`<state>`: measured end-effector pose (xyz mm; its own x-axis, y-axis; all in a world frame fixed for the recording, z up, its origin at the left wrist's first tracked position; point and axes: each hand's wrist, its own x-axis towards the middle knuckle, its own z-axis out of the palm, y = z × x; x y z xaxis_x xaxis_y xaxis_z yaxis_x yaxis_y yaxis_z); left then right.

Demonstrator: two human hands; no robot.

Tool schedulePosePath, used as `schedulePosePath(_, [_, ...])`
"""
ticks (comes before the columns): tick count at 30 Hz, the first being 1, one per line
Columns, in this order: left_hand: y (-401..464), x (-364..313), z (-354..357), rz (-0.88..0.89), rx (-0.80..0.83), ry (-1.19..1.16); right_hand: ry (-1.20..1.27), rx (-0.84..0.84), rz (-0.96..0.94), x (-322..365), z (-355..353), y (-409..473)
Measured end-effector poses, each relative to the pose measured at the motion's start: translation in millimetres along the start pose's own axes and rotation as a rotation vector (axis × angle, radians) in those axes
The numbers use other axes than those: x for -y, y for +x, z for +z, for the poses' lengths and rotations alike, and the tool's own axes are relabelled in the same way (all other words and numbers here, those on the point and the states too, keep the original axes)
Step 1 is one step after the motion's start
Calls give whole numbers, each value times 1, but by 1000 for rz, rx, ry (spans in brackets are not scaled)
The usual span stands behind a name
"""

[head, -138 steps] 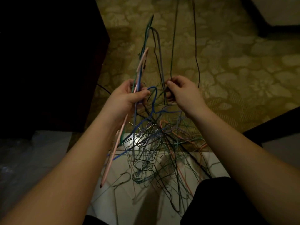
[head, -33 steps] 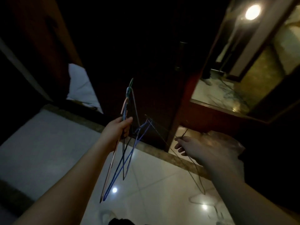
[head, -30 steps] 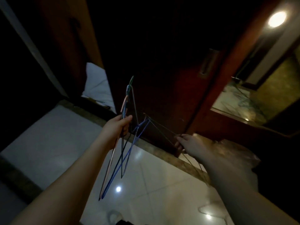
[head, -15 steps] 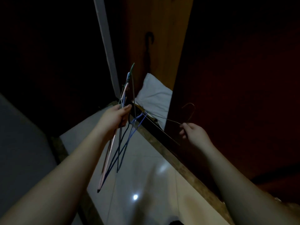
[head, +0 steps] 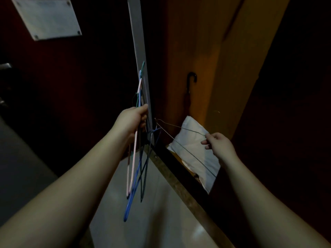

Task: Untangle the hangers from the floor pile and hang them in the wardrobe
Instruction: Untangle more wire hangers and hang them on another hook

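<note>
Dim wardrobe [head: 197,51] ahead: your left hand [head: 131,120] grips the light, snaggy hanger bunch [head: 136,158] mid-frame; your right hand [head: 217,143] pinches one springy wire hanger [head: 179,138] near its neck.

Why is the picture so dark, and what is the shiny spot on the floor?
Head view: the room is dim, so the left side and right edge sink into black; a lamp's glare glints on the tiled floor; the thin wire hanger in the right hand barely shows; wide-angle lens stretches the forearms.

Wardrobe interior [head: 295,86] too dark; left hand [head: 131,121] fingers hidden behind hangers [head: 134,169].
</note>
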<state>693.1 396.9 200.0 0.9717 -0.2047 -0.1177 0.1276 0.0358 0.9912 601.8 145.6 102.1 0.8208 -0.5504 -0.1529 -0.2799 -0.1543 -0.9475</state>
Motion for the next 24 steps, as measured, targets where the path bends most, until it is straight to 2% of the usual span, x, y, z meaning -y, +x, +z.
schedulePosePath(6, [101,-46,1,63,-41,-75,13,-38,-30,61,22,86])
schedulePosePath(9, [152,-60,-5,66,-12,-120,-44,-59,-44,84,35,121])
schedulePosePath(18, [292,-110,-17,45,265,-223,-76,-297,-104,146,80,210])
schedulePosePath(24, [364,-137,-7,67,437,-213,-103,-495,-87,193,77,249])
